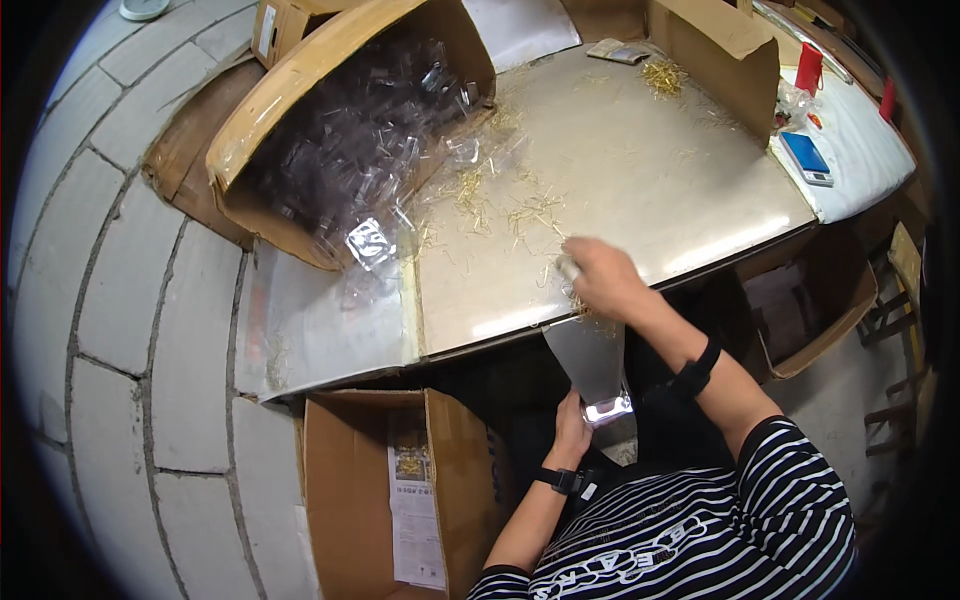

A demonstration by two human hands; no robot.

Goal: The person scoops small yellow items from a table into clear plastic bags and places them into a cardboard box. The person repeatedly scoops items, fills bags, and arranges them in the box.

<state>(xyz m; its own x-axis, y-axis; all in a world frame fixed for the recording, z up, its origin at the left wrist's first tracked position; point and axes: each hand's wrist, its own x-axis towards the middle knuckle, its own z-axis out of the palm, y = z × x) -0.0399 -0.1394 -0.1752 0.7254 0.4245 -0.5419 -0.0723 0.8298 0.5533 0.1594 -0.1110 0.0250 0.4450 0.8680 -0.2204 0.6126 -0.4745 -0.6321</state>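
Below the table's front edge, my left hand [572, 432] grips a small clear plastic box [607, 409] at the lower end of a grey tapering chute [585, 358]. The chute slopes down from the table edge and narrows toward the box. Over its top end, my right hand [603, 278] is closed with fingers curled, slightly blurred; what it pinches is hard to make out. Thin gold-coloured wire pieces [578, 303] show just under that hand. More loose gold wire pieces [535, 212] lie scattered on the table [480, 280] beyond it.
A tipped cardboard box [232, 150] full of clear plastic boxes [350, 140] lies at the table's left. Farther back sits a gold wire heap [663, 78] beside a cardboard panel [715, 65]. A blue-topped scale [806, 158] stands right. Below are open cartons [365, 490].
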